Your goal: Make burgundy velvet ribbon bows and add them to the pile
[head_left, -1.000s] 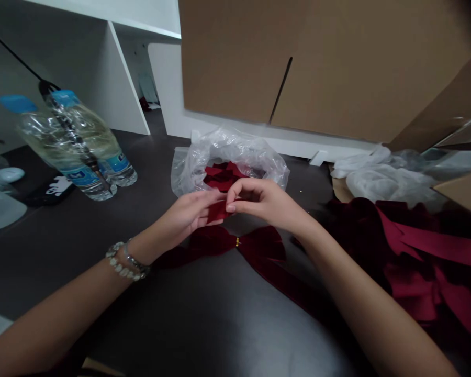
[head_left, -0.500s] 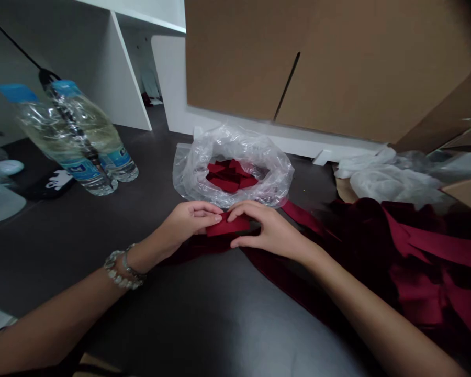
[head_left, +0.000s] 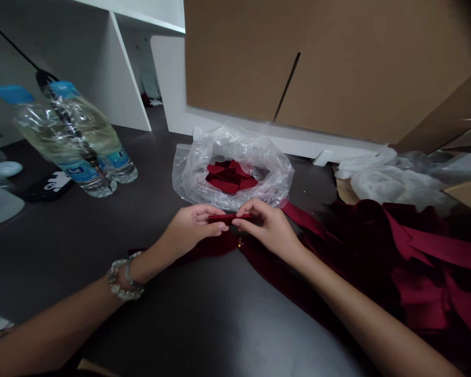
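Observation:
Between my two hands is a small piece of dark red fabric (head_left: 228, 219), held level and seen nearly edge-on. My left hand (head_left: 192, 225) pinches its left end between thumb and fingers. At the other end, my right hand (head_left: 265, 222) pinches it the same way. A dark red ribbon (head_left: 272, 277) lies on the table under and beside the hands, with a small gold-coloured piece (head_left: 239, 243) showing on it. Just beyond the hands sits an opened clear plastic bag (head_left: 186, 173) with several red fabric pieces (head_left: 231, 178) inside.
Two water bottles (head_left: 90, 141) with blue caps stand at the left, near a black phone-like object (head_left: 49, 186). A heap of red ribbon (head_left: 419, 267) covers the right side. Behind it lies crumpled clear plastic (head_left: 392, 178). A large cardboard sheet (head_left: 329, 68) stands at the back.
The red fabric piece has turned from showing its flat face to nearly edge-on. My right thumb has closed in on it, and the gold-coloured piece has come into view below.

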The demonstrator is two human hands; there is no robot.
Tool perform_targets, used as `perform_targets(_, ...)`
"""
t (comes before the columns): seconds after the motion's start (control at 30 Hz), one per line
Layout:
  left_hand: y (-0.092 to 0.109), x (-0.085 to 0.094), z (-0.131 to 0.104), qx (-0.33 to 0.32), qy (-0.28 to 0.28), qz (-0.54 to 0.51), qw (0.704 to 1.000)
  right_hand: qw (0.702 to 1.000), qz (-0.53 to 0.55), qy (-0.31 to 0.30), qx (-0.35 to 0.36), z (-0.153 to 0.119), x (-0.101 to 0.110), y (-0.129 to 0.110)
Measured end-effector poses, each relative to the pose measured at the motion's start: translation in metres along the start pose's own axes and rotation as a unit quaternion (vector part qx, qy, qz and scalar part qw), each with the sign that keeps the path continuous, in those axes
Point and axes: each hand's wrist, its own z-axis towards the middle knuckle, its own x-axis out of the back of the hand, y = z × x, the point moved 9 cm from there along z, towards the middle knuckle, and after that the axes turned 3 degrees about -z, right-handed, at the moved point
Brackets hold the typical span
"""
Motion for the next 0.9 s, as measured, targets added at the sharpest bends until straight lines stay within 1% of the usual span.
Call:
perform_targets(0.07, 0.001, 0.002, 0.000, -0.014, 0.011, 0.004, 1.000, 1.000, -0.003, -0.015, -0.007, 0.000, -0.002, 0.001)
perform_targets(0.17, 0.002, 0.003, 0.000, -0.027, 0.010, 0.003, 1.000, 0.999, -0.006, -0.040, -0.017, -0.001, -0.005, 0.001)
perform_targets(0.3, 0.003, 0.003, 0.000, -0.044, 0.006, 0.012, 0.999, 0.993, 0.060, -0.064, -0.078, -0.002, -0.010, 0.010)
perform_targets(0.43, 0.007, 0.006, -0.001, -0.078, 0.024, 0.048, 0.996, 0.985, 0.118, -0.059, -0.113, -0.001, -0.012, 0.014)
perform_targets(0.6, 0.011, 0.008, -0.002, -0.097, 0.038, 0.060, 0.993, 0.980, 0.143, -0.057, -0.129, -0.002, -0.014, 0.014)
perform_targets(0.73, 0.013, 0.008, -0.002, -0.100, 0.042, 0.057, 0.992, 0.978, 0.144, -0.056, -0.140, -0.002, -0.013, 0.015)
perform_targets(0.9, 0.011, 0.007, -0.001, -0.090, 0.035, 0.042, 0.994, 0.978, 0.140, -0.057, -0.145, -0.002, -0.015, 0.017)
